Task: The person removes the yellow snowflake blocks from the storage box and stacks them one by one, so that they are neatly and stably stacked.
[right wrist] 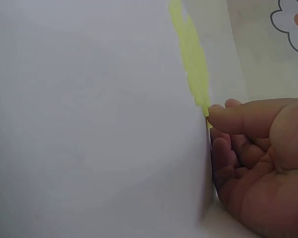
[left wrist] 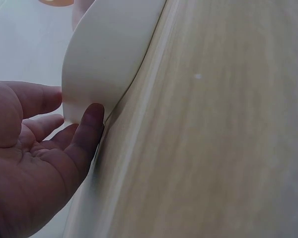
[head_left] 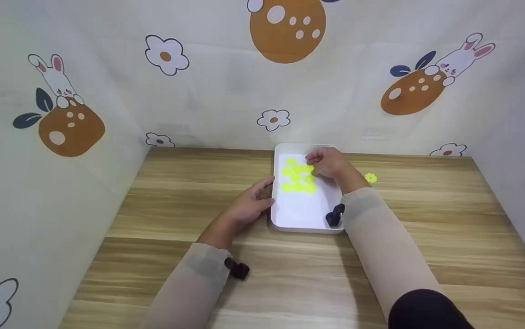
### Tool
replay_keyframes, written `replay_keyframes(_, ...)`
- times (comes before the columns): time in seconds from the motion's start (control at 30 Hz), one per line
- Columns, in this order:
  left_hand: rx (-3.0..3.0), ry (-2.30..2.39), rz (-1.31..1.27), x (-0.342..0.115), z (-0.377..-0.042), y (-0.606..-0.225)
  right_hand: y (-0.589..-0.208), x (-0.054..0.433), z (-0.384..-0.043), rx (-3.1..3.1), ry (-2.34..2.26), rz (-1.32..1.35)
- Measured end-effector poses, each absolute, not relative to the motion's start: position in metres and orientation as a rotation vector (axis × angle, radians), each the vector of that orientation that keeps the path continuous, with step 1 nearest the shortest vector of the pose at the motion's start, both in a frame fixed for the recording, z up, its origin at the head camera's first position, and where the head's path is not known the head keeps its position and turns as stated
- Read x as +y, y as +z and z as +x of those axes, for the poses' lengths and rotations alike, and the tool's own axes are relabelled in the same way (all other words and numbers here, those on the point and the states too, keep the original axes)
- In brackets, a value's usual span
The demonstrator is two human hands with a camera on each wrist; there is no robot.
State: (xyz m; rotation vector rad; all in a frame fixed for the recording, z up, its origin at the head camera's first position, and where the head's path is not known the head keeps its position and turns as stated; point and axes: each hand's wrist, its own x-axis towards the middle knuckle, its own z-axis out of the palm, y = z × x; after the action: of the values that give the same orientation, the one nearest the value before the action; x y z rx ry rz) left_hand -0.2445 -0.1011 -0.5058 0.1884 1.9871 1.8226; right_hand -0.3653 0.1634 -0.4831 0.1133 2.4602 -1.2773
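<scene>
Several yellow flower-shaped pieces [head_left: 298, 188] lie flat, close together, in a shallow white tray [head_left: 306, 217]. At the right side of this group, my right hand [head_left: 329, 163] pinches the edge of a yellow piece [right wrist: 205, 110] between thumb and fingertips; the other fingers curl beneath. The tips of those fingers are partly hidden in the right wrist view. My left hand [head_left: 249, 204] rests against the tray's left side, its fingers loosely bent and touching the outer wall [left wrist: 102, 59]. One more yellow flower-shaped piece [head_left: 370, 177] lies on the table, just right of my right wrist.
The tray stands near the back edge of a wood-grain table [head_left: 175, 196]. A cloth wall [head_left: 217, 100] printed with rabbits, fruit and flowers rises right behind it and along the left. A pale wall [head_left: 513, 137] bounds the right side.
</scene>
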Motion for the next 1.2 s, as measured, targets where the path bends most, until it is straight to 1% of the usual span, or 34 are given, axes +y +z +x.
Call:
replay_keyframes(0.63, 2.001, 1.814, 0.185, -0.1009, -0.2445, -0.5061, -0.4829, 0.1627, -0.3643, 2.507, -1.182, 0.133)
replay_keyframes(0.9, 1.955, 1.833, 0.187, -0.1006, -0.2438, -0.5059, -0.4878, 0.1646, -0.3618, 2.521, -1.256, 0.06)
replay_keyframes(1.2, 1.972, 1.822, 0.162, -0.1004, -0.245, -0.5065, -0.4888, 0.1671, -0.3603, 2.539, -1.329, 0.056)
